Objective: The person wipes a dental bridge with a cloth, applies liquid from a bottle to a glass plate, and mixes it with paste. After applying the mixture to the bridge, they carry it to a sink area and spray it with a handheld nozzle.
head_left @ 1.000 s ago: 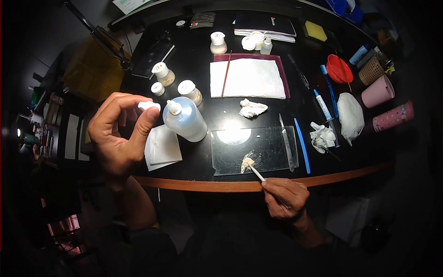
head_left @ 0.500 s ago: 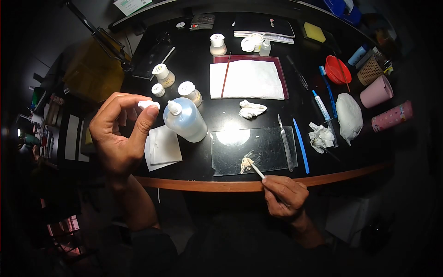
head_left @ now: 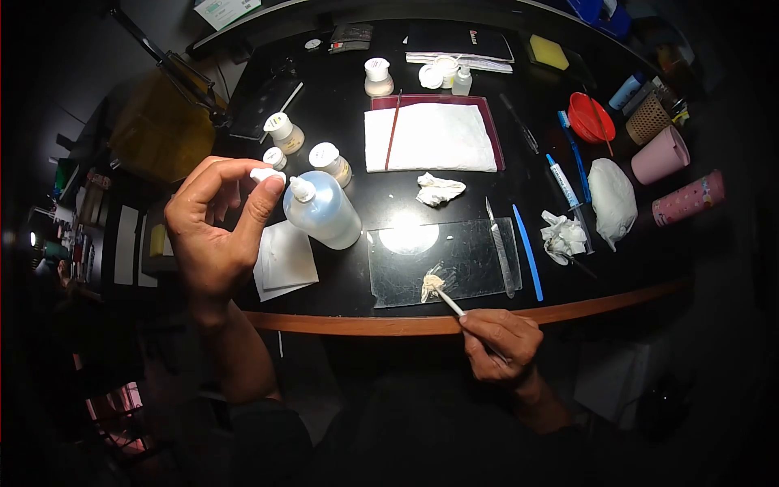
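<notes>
My left hand (head_left: pixel 219 219) pinches a small white piece (head_left: pixel 264 174) between thumb and index finger, raised just left of a translucent squeeze bottle (head_left: pixel 323 213). My right hand (head_left: pixel 503 345) grips a thin pale stick (head_left: pixel 449 303). The tip of the stick touches a cream-coloured paste (head_left: pixel 432 286) on a dark glass plate (head_left: pixel 471 252). A scalpel (head_left: pixel 500 247) lies on the plate's right part, and a blue tool (head_left: pixel 527 252) is beside it. White folded paper (head_left: pixel 288 264) lies below the bottle.
Lidded jars (head_left: pixel 331 162) stand behind the bottle. A white paper pad (head_left: pixel 430 138) bears a red brush (head_left: pixel 393 130). Crumpled tissue (head_left: pixel 441 189) lies behind the plate. On the right are a red bowl (head_left: pixel 591 119), a syringe (head_left: pixel 563 180), a white lump (head_left: pixel 613 201) and a pink cup (head_left: pixel 660 154).
My left hand with the white piece has shifted slightly right and up, closer to the bottle in view. The bench items appear slightly shifted left and up. My right hand is almost unmoved.
</notes>
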A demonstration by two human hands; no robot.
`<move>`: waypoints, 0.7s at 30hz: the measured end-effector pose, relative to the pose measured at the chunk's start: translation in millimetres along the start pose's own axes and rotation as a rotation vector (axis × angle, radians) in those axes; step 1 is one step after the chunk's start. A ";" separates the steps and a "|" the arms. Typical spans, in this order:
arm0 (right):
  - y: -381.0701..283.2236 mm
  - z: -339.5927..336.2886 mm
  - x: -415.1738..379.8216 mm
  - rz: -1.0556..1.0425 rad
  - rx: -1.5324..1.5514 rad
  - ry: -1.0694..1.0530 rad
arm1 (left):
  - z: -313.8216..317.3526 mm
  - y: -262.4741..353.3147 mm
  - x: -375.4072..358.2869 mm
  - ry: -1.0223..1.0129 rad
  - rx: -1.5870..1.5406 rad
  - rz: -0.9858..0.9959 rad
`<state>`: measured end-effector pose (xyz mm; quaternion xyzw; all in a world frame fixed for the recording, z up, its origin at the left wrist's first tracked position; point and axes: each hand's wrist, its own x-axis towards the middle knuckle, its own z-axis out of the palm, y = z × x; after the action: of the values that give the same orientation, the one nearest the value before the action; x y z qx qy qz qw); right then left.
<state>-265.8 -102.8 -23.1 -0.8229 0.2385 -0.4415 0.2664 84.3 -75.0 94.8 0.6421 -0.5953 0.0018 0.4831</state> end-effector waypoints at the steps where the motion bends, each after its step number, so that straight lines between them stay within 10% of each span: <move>1: 0.0 0.5 1.4 -0.001 -0.012 0.001 | 0.3 0.4 0.5 0.005 -0.013 -0.003; 21: -0.4 2.4 -1.2 0.011 -0.011 0.029 | -1.2 3.5 0.4 0.025 -0.022 0.031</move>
<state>-264.3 -101.2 -24.7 -0.8166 0.2494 -0.4505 0.2607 82.4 -74.0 97.8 0.6274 -0.5990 0.0108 0.4975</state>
